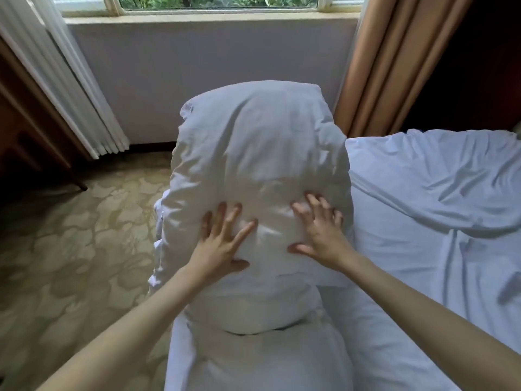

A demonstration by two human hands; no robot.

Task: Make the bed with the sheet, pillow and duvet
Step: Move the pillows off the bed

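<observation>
One head-worn wide-angle view — looking forward and down, close over the pillow, facing the window.

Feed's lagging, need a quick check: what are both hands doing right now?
Left hand: open, fingers spread, pressing on the pillow.
Right hand: open, fingers spread and slightly bent, pressing on the pillow.

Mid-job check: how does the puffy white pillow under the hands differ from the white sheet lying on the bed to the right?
The puffy white pillow is thick and bulging; the white sheet lies thin and flat. The pillow has the left hand and the right hand pressing on it with spread fingers; the sheet is touched by neither. The pillow's cover is fairly taut, while the sheet shows long loose wrinkles. Both are plain white fabric.
</observation>
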